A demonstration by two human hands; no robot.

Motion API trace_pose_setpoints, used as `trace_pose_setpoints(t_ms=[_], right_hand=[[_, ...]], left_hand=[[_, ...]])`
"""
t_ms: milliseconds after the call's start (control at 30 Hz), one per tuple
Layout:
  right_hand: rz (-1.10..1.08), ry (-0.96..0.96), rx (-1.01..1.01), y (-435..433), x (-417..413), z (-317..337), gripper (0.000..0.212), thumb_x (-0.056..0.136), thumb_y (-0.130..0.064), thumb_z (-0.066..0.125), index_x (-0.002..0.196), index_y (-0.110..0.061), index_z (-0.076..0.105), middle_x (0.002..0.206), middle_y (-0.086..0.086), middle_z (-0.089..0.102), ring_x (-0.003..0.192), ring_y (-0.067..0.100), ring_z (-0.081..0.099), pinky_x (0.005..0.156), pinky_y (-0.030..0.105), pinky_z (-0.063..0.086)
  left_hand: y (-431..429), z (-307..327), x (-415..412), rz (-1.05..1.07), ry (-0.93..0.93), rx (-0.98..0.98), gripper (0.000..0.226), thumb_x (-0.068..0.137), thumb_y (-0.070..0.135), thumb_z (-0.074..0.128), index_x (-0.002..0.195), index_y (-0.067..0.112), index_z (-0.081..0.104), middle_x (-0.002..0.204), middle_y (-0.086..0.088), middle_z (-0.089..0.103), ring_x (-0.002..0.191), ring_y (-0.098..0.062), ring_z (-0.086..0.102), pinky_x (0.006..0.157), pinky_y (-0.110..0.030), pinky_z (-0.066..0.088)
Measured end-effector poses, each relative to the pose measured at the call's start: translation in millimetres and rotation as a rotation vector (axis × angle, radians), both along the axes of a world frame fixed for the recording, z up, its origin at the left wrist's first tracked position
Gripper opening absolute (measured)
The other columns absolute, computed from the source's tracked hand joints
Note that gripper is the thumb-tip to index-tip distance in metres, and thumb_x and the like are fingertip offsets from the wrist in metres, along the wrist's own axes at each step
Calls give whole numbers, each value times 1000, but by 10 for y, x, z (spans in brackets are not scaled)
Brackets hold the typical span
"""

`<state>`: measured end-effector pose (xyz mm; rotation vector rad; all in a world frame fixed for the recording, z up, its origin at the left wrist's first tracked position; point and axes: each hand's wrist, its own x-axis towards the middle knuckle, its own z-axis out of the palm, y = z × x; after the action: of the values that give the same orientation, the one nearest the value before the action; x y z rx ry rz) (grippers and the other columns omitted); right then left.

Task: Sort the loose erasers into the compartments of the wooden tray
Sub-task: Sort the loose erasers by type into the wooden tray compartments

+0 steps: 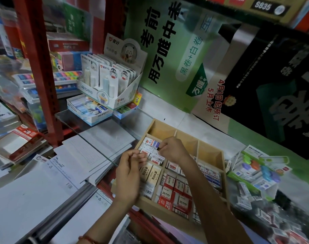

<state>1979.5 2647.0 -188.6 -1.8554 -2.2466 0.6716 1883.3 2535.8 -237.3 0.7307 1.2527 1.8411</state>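
- On the shop counter, a wooden tray (210,149) sits at an angle. Its far compartments show bare wood and the nearer ones are packed with erasers.
- Over the left compartment of the middle row, the right hand (173,149) has its fingers curled and pinches the right end of a white eraser (151,142) with a blue and red sleeve.
- That eraser lies on top of the pile. Its long axis runs across the tray, and its free end points at the tray's left wall.
- The left hand (130,170) is close by but apart from the right, thumb and forefinger together at the pile's near edge. I cannot tell whether it grips anything.
- Cream erasers (151,172) lie side by side in the near-left compartment, beside red erasers (174,192).
- A clear bag (255,196) of loose erasers lies right of the tray, and paper pads (76,155) lie to its left.
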Motion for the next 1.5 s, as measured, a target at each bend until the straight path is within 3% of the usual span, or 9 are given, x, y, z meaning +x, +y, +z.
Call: trace_pose_setpoints(t_ms=[167, 400, 500, 667, 833, 933, 1067, 1333, 1500], right_hand=[[-327, 272, -215, 81, -102, 145, 17, 89, 3, 43, 74, 0, 49, 60, 8, 50, 46, 15, 43, 41, 25, 33], [-225, 304, -320, 74, -97, 222, 27, 93, 0, 35, 70, 1, 51, 64, 13, 54, 42, 14, 35, 38, 21, 26], [-217, 418, -124, 39, 247, 328, 18, 90, 0, 40, 96, -8, 56, 80, 14, 65, 42, 13, 49, 39, 21, 33], [-239, 679, 182, -321, 1392, 459, 13, 87, 4, 55, 96, -5, 58, 53, -7, 63, 35, 3, 50, 34, 15, 38], [-490, 446, 261, -838, 2659, 309, 17, 89, 7, 52, 88, -8, 61, 71, 1, 64, 50, 17, 58, 42, 14, 45], [-658, 298, 314, -1026, 3131, 171, 23, 84, 10, 54, 77, -10, 63, 77, 13, 67, 45, 1, 57, 45, 13, 43], [-610, 174, 286, -1115, 3233, -64, 18, 79, 15, 52, 87, 8, 66, 89, 21, 67, 81, 23, 61, 68, 20, 44], [-371, 112, 241, -959, 2847, -500, 40, 80, 13, 48, 114, -2, 63, 122, 11, 59, 112, 24, 55, 86, 16, 37], [-280, -36, 333, -903, 2777, -772, 35, 75, 4, 65, 110, -1, 66, 109, 21, 62, 104, 39, 55, 95, 42, 43]], left_hand=[[-18, 13, 1, 8, 68, -25, 19, 98, 12, 39, 94, 17, 56, 94, -9, 68, 86, -13, 67, 80, -21, 53], [-62, 100, 27, 2, 164, -24, 15, 98, 6, 38, 100, 6, 53, 87, -2, 63, 73, 8, 62, 65, -4, 45], [-73, 107, 23, 13, 269, -58, 13, 98, 9, 42, 95, 14, 54, 85, 11, 59, 73, 15, 58, 65, -11, 47], [-51, 44, 10, 18, 364, -89, 15, 96, 16, 45, 92, 27, 55, 94, 15, 58, 89, 0, 57, 82, -33, 47], [-96, 33, 305, -65, 748, 82, 16, 94, 31, 36, 104, 29, 49, 106, 6, 53, 99, -11, 50, 86, -31, 40], [-83, 64, 601, -244, 1005, 258, 28, 94, 30, 32, 107, 20, 54, 106, 0, 56, 101, -8, 46, 90, -19, 32], [-47, 38, 812, -315, 1272, 347, 36, 91, 22, 34, 110, 5, 58, 108, -14, 62, 105, -18, 45, 92, -26, 31], [10, -22, 791, -326, 1133, 55, 35, 93, 27, 37, 112, 5, 57, 111, -13, 57, 107, -28, 47, 94, -41, 36], [6, -41, 773, -308, 1108, 49, 30, 92, 22, 39, 105, 3, 57, 104, -14, 58, 103, -29, 48, 90, -38, 36]])
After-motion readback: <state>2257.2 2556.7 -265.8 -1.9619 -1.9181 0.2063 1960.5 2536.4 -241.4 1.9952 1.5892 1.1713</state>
